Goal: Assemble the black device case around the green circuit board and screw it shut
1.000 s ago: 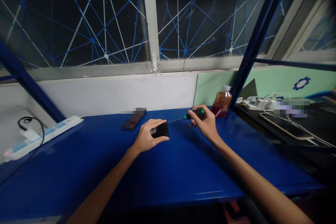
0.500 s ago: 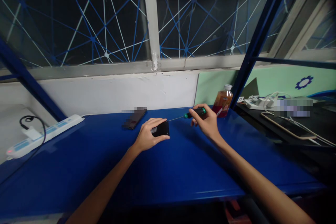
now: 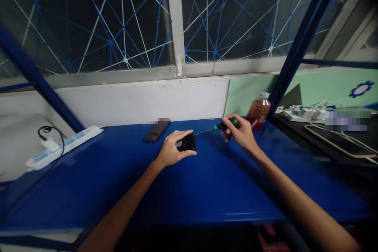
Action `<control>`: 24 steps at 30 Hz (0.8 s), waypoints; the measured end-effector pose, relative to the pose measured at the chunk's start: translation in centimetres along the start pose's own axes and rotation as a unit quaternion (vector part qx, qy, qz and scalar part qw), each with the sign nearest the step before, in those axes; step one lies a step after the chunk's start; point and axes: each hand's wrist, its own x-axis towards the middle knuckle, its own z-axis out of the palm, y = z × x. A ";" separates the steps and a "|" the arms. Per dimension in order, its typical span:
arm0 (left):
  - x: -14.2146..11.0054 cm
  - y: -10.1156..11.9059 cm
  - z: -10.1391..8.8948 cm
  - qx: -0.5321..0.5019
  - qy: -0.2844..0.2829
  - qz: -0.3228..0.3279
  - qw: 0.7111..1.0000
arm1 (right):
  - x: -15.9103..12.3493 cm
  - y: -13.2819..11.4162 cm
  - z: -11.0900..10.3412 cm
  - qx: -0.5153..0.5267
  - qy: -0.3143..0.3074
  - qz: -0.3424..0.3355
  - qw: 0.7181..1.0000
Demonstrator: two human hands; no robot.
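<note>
A small flat black box-like device (image 3: 187, 143) with a pale label and small screws at its end sits in my left hand (image 3: 171, 149), gripped between thumb and fingers just over the blue table. My right hand (image 3: 240, 132) is closed round the green-and-black handle of a screwdriver (image 3: 225, 124). Its thin shaft points left, and the tip is at the device's upper right corner. Whether the tip sits in a screw is too small to tell.
A dark phone (image 3: 157, 130) lies behind my left hand. At the back right stands a drink bottle (image 3: 259, 111). On the left is a white power strip (image 3: 66, 146) with a black cable. A second phone (image 3: 339, 141) and white cables lie on the black surface at right.
The whole view has shifted slightly, so everything appears further right. Both hands keep their holds, and the screwdriver tip stays at the same corner of the device.
</note>
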 end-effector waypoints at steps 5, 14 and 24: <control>0.0 0.0 -0.2 -0.012 -0.005 -0.010 1.000 | -0.1 0.3 0.4 0.038 0.006 0.016 0.999; 0.0 0.2 -0.3 -0.033 -0.006 -0.016 0.999 | 0.0 0.8 0.4 0.081 0.004 0.045 0.996; 0.1 0.3 -0.3 -0.039 -0.012 -0.016 0.999 | 0.1 0.9 0.2 0.103 -0.014 0.037 0.994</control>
